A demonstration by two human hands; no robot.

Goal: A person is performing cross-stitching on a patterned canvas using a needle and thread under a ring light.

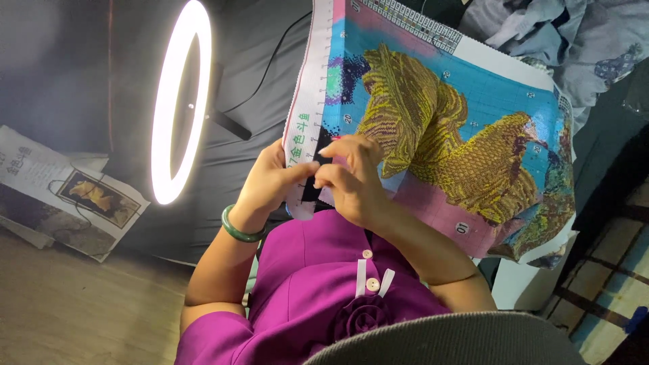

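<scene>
Pinching the white left border of the soft, printed cross-stitch canvas with golden fish [439, 128] at frame centre, our left hand [270, 179] grips it; our right hand [351, 179] closes fingertips beside. Light, floppy cloth, we judge; best held at edges.

Lit ring light [177, 101] at left, cable [267, 67] trailing over dark grey bed cover [250, 47]. Printed sheet [67, 189] lower left on wooden floor [81, 311]. Crumpled grey-blue cloth [574, 40] far right. Tiled floor [608, 297] near right. Dim room.
</scene>
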